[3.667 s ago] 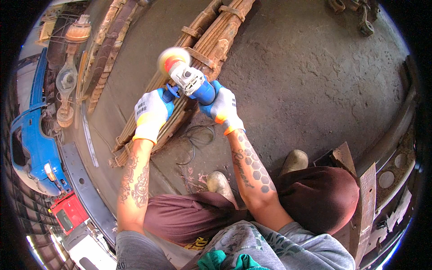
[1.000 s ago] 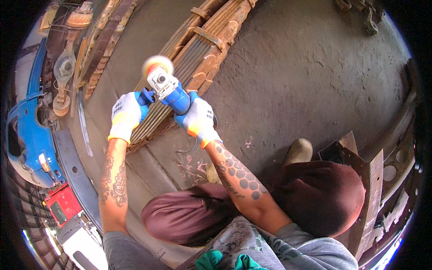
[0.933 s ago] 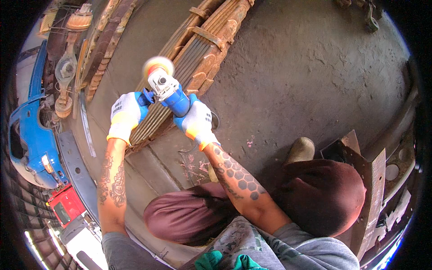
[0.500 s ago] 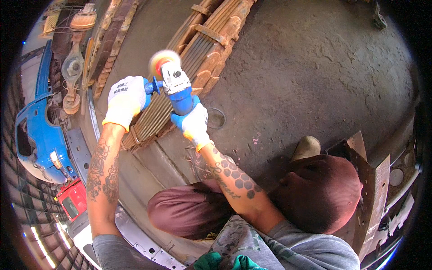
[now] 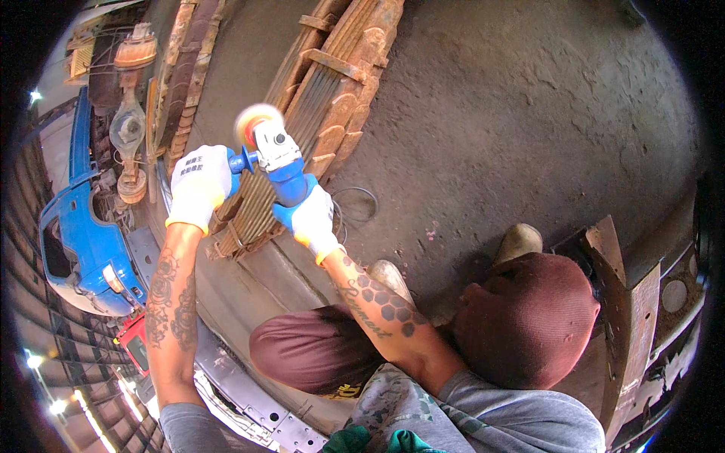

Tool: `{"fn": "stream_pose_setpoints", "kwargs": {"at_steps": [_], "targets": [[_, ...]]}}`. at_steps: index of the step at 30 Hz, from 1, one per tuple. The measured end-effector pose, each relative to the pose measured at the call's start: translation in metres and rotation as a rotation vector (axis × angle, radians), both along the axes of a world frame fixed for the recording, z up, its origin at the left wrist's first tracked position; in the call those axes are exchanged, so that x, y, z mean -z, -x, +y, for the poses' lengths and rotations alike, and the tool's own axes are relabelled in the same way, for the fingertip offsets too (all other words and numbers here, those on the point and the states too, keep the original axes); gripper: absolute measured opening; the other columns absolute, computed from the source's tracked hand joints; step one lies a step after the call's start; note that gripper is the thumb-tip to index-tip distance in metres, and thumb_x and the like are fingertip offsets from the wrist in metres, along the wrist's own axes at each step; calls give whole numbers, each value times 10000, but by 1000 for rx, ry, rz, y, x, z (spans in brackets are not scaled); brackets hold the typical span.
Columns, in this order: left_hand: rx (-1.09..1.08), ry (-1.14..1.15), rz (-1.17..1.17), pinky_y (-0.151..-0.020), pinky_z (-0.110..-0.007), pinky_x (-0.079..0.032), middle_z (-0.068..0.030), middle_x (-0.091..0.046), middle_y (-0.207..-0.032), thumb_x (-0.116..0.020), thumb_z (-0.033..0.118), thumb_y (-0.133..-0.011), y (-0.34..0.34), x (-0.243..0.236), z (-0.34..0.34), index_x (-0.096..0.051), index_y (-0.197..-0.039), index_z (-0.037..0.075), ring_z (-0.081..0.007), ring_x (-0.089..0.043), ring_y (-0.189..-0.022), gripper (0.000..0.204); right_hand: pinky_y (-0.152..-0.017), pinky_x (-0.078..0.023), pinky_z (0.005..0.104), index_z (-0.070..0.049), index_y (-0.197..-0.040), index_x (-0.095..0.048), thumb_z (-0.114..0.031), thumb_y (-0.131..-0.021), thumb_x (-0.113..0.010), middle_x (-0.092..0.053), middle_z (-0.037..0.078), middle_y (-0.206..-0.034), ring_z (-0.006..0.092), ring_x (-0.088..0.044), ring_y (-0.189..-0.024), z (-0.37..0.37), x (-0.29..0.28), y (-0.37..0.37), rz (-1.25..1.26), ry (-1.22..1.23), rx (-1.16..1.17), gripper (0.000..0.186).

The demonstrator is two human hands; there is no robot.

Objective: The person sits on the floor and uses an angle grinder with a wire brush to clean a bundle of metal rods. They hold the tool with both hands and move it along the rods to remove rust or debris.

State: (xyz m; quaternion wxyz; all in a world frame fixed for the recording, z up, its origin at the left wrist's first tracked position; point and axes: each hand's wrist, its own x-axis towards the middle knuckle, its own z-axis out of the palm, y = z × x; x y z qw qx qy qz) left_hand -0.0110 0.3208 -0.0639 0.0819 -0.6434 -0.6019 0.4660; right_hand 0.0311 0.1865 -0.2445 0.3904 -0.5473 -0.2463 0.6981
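Currently both gloved hands, left hand (image 5: 199, 183) on the side handle (image 5: 243, 161) and right hand (image 5: 310, 219) clamped round the angle grinder (image 5: 278, 162) body, should hold its spinning disc (image 5: 257, 121) flat against the rusty leaf-spring stack (image 5: 317, 113) just ahead.

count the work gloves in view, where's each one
2. The left glove grips the blue side handle of the angle grinder; the right glove holds its body, over the rusty leaf springs. None looks hidden.

Bright daylight, strong fisheye bending, dark vignette, spinning disc (image 5: 259, 121) blurred.
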Motion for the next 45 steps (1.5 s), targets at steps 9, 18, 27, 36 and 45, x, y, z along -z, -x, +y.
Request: {"fn": "stream_pose_setpoints", "kwargs": {"at_steps": [9,18,27,36,45], "targets": [[10,-12,66,-882,-491,-609,-185,-799,-1000,-679,231,-926,-19,-10,2,-829,-982,136,-390,-777,-961,186,-836,-597,500,-33,-1091,-679,-304,-676,-911,-785,203,-955,398,-767,-899,4,-11,-2,34,15,16,547],[67,-18,-3,-873,-509,-607,-200,-792,-1001,-723,249,-873,-18,0,12,-838,-981,153,-411,-768,-946,185,-843,-603,495,-33,-1100,-691,-315,-676,-906,-786,212,-953,407,-772,-911,9,-8,-9,16,55,56,553],[85,-9,45,-862,-509,-605,-197,-793,-998,-716,265,-897,-27,-1,20,-837,-972,139,-411,-767,-951,191,-841,-604,497,-28,-1088,-686,-320,-680,-900,-784,221,-956,408,-773,-914,14,-12,-14,-21,37,74,546],[129,-14,29,-857,-511,-602,-195,-791,-1000,-705,279,-925,-37,0,28,-837,-982,140,-410,-765,-948,201,-838,-606,492,-21,-1064,-685,-317,-678,-899,-789,210,-941,392,-777,-899,21,-8,-18,16,31,116,532],[192,21,61,-811,-479,-617,-187,-797,-945,-689,214,-915,-47,-2,33,-836,-968,128,-375,-788,-896,178,-863,-604,494,-25,-1079,-702,-315,-680,-906,-793,210,-967,394,-777,-930,26,-11,-24,39,57,125,534]]}}
